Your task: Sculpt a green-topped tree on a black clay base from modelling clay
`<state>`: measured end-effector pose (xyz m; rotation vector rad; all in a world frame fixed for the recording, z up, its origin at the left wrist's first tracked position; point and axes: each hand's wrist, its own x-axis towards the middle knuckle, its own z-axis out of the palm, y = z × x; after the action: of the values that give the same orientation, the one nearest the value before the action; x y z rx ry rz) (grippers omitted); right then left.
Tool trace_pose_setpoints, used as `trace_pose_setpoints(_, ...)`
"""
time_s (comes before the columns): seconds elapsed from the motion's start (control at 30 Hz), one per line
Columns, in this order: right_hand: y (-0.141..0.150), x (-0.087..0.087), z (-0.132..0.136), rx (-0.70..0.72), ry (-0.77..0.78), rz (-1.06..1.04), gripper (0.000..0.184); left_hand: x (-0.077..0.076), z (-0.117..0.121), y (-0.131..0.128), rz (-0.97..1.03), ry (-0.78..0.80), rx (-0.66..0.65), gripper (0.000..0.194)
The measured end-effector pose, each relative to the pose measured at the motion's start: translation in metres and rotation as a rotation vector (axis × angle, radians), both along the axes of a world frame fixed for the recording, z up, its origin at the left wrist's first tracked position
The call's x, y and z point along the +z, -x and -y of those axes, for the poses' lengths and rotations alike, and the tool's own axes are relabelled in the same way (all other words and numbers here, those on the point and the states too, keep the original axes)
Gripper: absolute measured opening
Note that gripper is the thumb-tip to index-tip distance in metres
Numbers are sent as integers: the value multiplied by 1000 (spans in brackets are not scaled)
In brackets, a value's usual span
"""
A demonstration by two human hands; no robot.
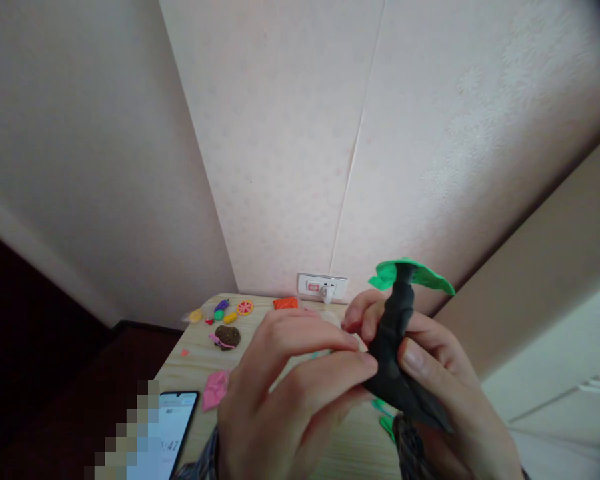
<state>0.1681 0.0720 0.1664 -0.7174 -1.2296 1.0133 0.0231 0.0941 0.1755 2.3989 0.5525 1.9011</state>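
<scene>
A clay palm tree (pixel 393 340) with a black, ridged trunk and a flat green leaf top (pixel 414 273) is held up above the table, leaning slightly. My right hand (pixel 445 380) wraps round the trunk from the right, its thumb pressed on the front. From the left, my left hand (pixel 295 380) presses its fingertips together against the trunk's wide lower end. Something red shows by the right hand's fingertips, too small to name. Below the trunk, green pieces (pixel 387 427) lie on the table, partly hidden. A dark, twisted piece (pixel 409 447) shows near my right wrist.
On the wooden table (pixel 195 363) lie a pink packet (pixel 215 389), an orange packet (pixel 285 303), a brown hat-shaped piece (pixel 227 337) with a pink band, and several small fruit-like pieces (pixel 230 318). A phone (pixel 180 427) sits at the left edge. Behind is a wall socket (pixel 323 287).
</scene>
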Motion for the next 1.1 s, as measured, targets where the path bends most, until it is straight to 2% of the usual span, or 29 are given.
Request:
trace_pose_setpoints(0.07,-1,-2,-1,57,16,-16,18,-1,-1,-1,0,32,-50,2)
trace_pose_setpoints(0.2,-3,-7,-2,180,18,-33,22,-4,-1,-2,-3,105,-52,9)
trace_pose_setpoints(0.47,-1,-8,-5,350,52,-130,28,-7,1,-6,45,160,-160,4)
trace_pose_setpoints(0.57,-2,-11,-3,333,84,-173,33,-5,1,-7,67,188,-207,8)
trace_pose_setpoints(0.63,-2,-12,0,274,80,-209,33,-5,0,-6,88,197,-216,9)
trace_pose_setpoints(0.8,0,-7,3,83,86,-216,14,1,1,-1,-77,167,-168,10)
trace_pose_setpoints(0.93,1,-3,5,45,97,-186,16,6,1,3,-158,153,-146,8)
trace_pose_setpoints(1.1,1,-3,6,25,170,-274,19,4,3,3,-209,146,-98,7)
